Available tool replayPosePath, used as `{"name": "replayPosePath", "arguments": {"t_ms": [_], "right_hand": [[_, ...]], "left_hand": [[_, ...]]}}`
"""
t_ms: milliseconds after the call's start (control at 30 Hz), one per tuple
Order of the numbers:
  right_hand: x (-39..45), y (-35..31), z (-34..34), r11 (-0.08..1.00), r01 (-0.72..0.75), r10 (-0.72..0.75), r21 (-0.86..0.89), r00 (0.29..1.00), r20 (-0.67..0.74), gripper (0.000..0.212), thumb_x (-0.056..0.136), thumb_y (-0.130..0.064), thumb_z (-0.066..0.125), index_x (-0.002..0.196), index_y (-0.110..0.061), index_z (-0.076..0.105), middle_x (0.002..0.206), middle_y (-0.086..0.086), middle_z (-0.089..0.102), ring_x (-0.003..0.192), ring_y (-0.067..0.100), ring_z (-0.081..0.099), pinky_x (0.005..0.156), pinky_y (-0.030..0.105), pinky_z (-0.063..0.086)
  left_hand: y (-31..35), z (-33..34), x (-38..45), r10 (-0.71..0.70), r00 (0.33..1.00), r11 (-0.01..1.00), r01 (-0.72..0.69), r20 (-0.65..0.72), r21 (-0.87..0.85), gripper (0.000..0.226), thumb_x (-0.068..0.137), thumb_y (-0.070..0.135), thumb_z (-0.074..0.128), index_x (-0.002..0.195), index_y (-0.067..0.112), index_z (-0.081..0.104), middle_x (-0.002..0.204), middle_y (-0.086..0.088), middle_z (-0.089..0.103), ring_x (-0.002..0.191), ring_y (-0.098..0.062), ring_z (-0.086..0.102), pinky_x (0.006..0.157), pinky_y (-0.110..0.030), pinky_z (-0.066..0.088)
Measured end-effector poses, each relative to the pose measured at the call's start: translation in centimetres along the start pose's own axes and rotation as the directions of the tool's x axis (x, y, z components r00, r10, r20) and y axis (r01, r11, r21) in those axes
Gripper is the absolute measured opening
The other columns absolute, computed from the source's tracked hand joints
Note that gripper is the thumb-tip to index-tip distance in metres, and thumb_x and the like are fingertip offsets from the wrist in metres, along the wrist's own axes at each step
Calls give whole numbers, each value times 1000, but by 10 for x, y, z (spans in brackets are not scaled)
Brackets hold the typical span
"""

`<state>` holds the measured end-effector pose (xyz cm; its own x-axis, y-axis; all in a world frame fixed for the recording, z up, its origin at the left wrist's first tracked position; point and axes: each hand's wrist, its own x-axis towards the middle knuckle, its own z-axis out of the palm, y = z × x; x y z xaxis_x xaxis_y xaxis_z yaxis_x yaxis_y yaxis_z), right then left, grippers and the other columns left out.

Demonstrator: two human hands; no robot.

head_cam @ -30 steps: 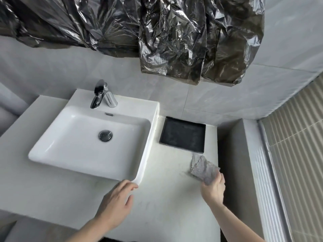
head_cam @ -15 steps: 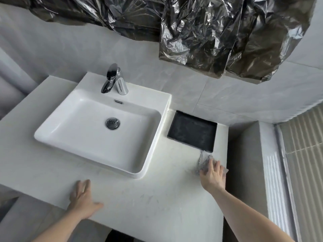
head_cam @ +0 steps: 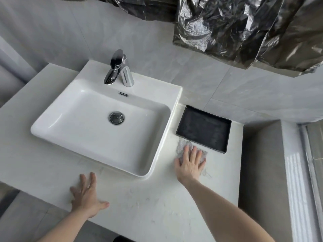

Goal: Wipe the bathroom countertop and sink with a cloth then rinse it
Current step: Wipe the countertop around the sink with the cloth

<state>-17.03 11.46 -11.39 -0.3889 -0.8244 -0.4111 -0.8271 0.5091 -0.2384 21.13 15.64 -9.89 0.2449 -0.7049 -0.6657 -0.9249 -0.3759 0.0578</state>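
The right hand (head_cam: 189,165) lies flat on the cloth (head_cam: 183,148), fingers spread and pressing it onto the counter (head_cam: 148,203), not gripping it; the cloth is grey and crumpled, and shows beyond the fingertips and at both sides of the hand; it sits between the right wall of the sink (head_cam: 164,137) and the near edge of the tray (head_cam: 203,128), just beside both, though whether it touches either I cannot tell; the tray is black, shallow and rectangular, and rests on the counter to the right of the sink, near the wall (head_cam: 174,58); the left hand (head_cam: 87,196) rests palm down near the front edge of the counter, in front of the sink, fingers open and splayed with the thumb out to the right, holding nothing; the sink is white and square, sitting on top of the counter, with a chrome drain (head_cam: 116,117) in the basin and a chrome tap (head_cam: 117,67) at the back; faint marks streak the counter between the two forearms; dark crinkled plastic (head_cam: 236,23) hangs over the wall above.
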Motion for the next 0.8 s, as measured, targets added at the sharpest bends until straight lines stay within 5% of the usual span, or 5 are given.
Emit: {"name": "replayPosePath", "arguments": {"t_ms": [167,300,567,800], "right_hand": [[5,-37,8,971,238,-236,-35,971,40,71,102,-53,25,163,-35,-4,171,0,-18,156,26,-24,124,56,-17],[6,-3,4,947,311,-310,-80,950,27,68,103,-53,23,163,-38,-6,172,-6,-15,156,18,-25,126,50,-14],[-6,112,-20,998,19,-26,-62,994,-108,65,105,-56,16,163,-36,-7,171,-6,-17,157,19,-22,126,48,-15],[-3,131,-25,944,-43,138,326,952,-275,48,109,-16,31,157,-16,39,167,7,32,157,24,22,128,44,20]], "left_hand": [[-4,4,8,-2,1000,999,2,2,35,149,56,67,84,156,31,-20,160,-6,-34,151,-48,-8,119,-60,19],[-5,3,6,8,1000,999,-8,5,52,148,56,67,84,156,33,-18,160,-5,-35,150,-49,-7,119,-60,20],[1,-4,-2,11,1000,999,-13,28,43,144,61,62,86,156,34,-19,161,-4,-33,147,-55,-8,118,-61,22],[5,-8,-8,13,1000,999,-13,29,30,142,63,58,87,156,36,-17,162,0,-33,146,-56,-7,112,-62,34]]}}
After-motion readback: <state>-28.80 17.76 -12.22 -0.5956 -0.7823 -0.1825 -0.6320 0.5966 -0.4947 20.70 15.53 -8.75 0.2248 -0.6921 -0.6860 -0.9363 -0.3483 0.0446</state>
